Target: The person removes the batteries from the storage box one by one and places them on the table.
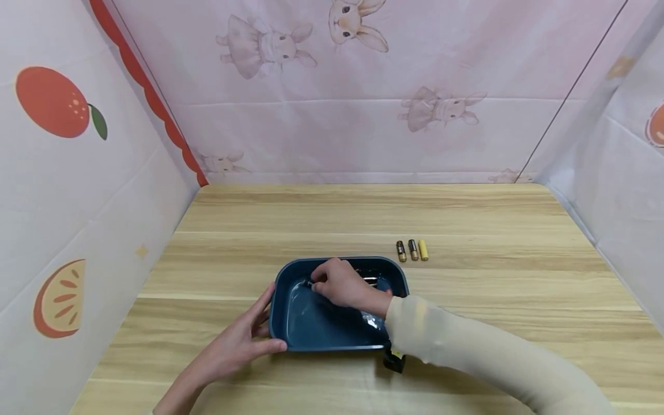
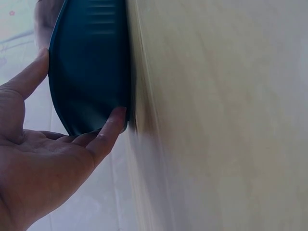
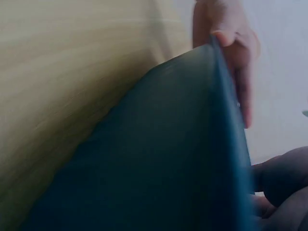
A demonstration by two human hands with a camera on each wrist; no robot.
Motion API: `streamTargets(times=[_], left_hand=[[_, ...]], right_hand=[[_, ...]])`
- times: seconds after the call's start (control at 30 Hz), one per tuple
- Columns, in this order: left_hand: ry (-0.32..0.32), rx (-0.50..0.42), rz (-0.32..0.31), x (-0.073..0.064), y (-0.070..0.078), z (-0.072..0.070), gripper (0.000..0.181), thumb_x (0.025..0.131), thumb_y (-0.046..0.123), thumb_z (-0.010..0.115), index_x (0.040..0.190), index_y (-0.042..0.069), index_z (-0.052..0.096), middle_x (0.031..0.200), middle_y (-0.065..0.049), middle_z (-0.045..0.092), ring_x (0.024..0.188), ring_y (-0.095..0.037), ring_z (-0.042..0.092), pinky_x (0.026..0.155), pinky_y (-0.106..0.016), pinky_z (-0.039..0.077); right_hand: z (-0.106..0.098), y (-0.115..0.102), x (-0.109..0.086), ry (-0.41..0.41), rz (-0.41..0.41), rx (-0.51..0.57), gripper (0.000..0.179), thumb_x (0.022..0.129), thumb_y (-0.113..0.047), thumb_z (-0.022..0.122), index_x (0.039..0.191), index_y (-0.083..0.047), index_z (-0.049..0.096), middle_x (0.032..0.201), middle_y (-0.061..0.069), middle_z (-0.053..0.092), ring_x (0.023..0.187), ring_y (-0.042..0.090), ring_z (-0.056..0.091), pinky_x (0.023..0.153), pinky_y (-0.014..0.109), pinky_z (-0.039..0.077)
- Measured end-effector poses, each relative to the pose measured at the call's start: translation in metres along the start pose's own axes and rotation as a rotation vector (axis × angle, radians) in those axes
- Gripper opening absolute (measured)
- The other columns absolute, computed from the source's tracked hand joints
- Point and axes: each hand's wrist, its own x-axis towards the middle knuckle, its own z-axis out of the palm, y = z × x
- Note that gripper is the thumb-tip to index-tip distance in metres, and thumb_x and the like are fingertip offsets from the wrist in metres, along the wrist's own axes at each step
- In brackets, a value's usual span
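Note:
A dark blue plastic bin (image 1: 332, 334) stands on the table. My left hand (image 1: 241, 346) holds its left end, with the thumb at the near corner of the rim and the fingers against the outer wall. In the left wrist view, that hand (image 2: 57, 149) spreads round the bin's end (image 2: 91, 62). My right hand (image 1: 342, 285) reaches inside with curled fingers, pinching a small dark, shiny piece that looks like a battery; most of it is hidden. Shiny dark-and-gold items (image 1: 370, 281) lie under the right wrist. The right wrist view shows mainly the bin's outer wall (image 3: 159, 134).
Beyond the bin's far right corner, two dark batteries (image 1: 412, 249) and a yellow battery (image 1: 423, 250) lie in a row on the wooden table (image 1: 493, 259). A clear glossy wrapper-like piece (image 1: 371, 320) is in the bin. Printed cloth walls (image 1: 353, 138) border the table.

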Motion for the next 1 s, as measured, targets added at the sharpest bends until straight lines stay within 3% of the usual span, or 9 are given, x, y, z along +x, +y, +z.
streamTargets(times=[0.13,0.37,0.57,0.77,1.0], left_hand=[[-0.002,-0.005,-0.003,0.000,0.000,0.000,0.109,0.093,0.020,0.080,0.167,0.013,0.000,0.170,-0.024,0.005,0.140,-0.046,0.046,0.105,-0.033,0.051],[-0.013,-0.027,0.004,0.001,0.001,0.000,0.108,0.094,0.019,0.079,0.167,0.014,0.000,0.169,-0.027,0.010,0.137,-0.045,0.050,0.101,-0.032,0.054],[-0.006,-0.016,-0.007,0.001,0.001,0.000,0.108,0.093,0.021,0.080,0.167,0.016,0.001,0.170,-0.024,0.007,0.138,-0.044,0.049,0.101,-0.032,0.054],[-0.016,-0.031,0.004,0.001,-0.001,0.000,0.108,0.094,0.019,0.079,0.167,0.017,0.001,0.169,-0.025,0.010,0.136,-0.043,0.052,0.100,-0.032,0.054],[-0.006,-0.036,0.016,0.001,-0.002,0.000,0.108,0.094,0.018,0.079,0.168,0.018,0.001,0.169,-0.027,0.011,0.137,-0.045,0.049,0.102,-0.032,0.053]], right_hand=[[0.008,0.000,0.004,-0.027,0.004,-0.033,0.012,0.097,-0.001,0.069,0.105,0.001,0.079,0.081,0.002,0.069,0.063,0.008,0.059,0.057,0.020,0.051],[0.016,0.003,0.006,-0.040,-0.025,-0.078,0.011,0.094,0.004,0.072,0.104,0.003,0.076,0.080,0.002,0.068,0.063,0.006,0.061,0.057,0.019,0.054],[0.015,0.005,0.006,-0.064,-0.067,-0.123,0.008,0.093,0.003,0.072,0.100,0.001,0.076,0.076,0.001,0.066,0.061,0.006,0.059,0.055,0.019,0.052],[0.008,0.002,0.004,-0.047,-0.085,-0.042,0.010,0.093,-0.001,0.074,0.102,-0.003,0.077,0.085,0.001,0.072,0.070,0.006,0.060,0.066,0.022,0.054],[-0.023,-0.014,-0.008,-0.053,-0.085,0.128,0.013,0.095,-0.008,0.074,0.108,-0.004,0.073,0.091,-0.001,0.069,0.081,0.010,0.062,0.071,0.023,0.055]])
